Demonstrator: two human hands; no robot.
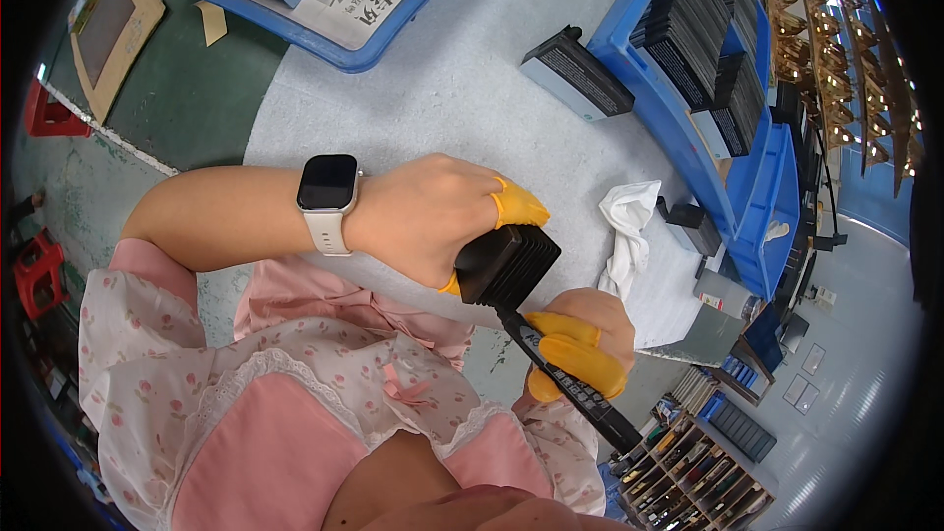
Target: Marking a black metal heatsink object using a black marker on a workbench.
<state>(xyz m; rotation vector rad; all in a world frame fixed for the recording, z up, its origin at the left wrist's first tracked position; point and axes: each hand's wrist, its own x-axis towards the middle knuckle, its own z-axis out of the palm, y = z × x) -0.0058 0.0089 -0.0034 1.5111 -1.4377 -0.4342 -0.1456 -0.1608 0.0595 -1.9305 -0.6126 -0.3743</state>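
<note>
My left hand, with yellow finger cots on its fingertips and a watch on the wrist, is closed around a small stack of flat black pieces. It tilts the stack over the near edge of the white-covered table. In my right hand, also in yellow finger cots, is a black marker pen with pale print along its barrel. The pen's upper end meets the lower edge of the stack, though the exact contact is too small to make out.
Right of my hands lies a crumpled white cloth beside a small black block. Another group of black pieces stands near a blue bin packed with similar pieces. At the far left, a blue tray holds newspaper and more black pieces.
</note>
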